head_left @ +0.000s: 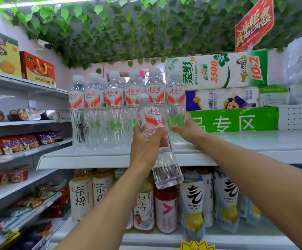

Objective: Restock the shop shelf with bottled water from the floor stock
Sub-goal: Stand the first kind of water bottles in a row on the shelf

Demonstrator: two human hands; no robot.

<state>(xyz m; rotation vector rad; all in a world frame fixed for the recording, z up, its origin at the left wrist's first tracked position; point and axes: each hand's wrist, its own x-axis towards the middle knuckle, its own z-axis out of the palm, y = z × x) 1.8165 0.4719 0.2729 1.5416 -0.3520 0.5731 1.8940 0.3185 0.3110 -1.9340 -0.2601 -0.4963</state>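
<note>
White metal shelving filled the shop corner, with plastic leaves [128, 24] trailing over the ceiling and a red sign [255, 24] hanging at the far right. On the top shelf [236, 141] a row of water bottles [114, 105] stood upright, white-capped, with red and white labels, packed side by side and more than one deep. To their right lay stacked tissue packs [217, 69] behind a green banner [236, 120].

The left hand [144, 143] gripped one more water bottle, the held bottle [151, 120], around its middle just under the label, fingers and thumb wrapped tightly on it. That bottle was tilted, its cap leaning up and left in front of the row, its base hanging down and right below the shelf's front edge, in front of the drinks underneath.

The right hand [188, 131] was at the end bottle [175, 98], the rightmost of the row, which stood on the shelf. Its thumb lay across the near lower side and the fingers rose along the right side, so the hand was clasped on that bottle. The two hands were close together, nearly touching at the thumbs.

One level down stood tea bottles [81, 193] and other soft drinks. On the left shelving sat gift boxes [38, 69] at the top and snack packets [11, 144] lower down.
</note>
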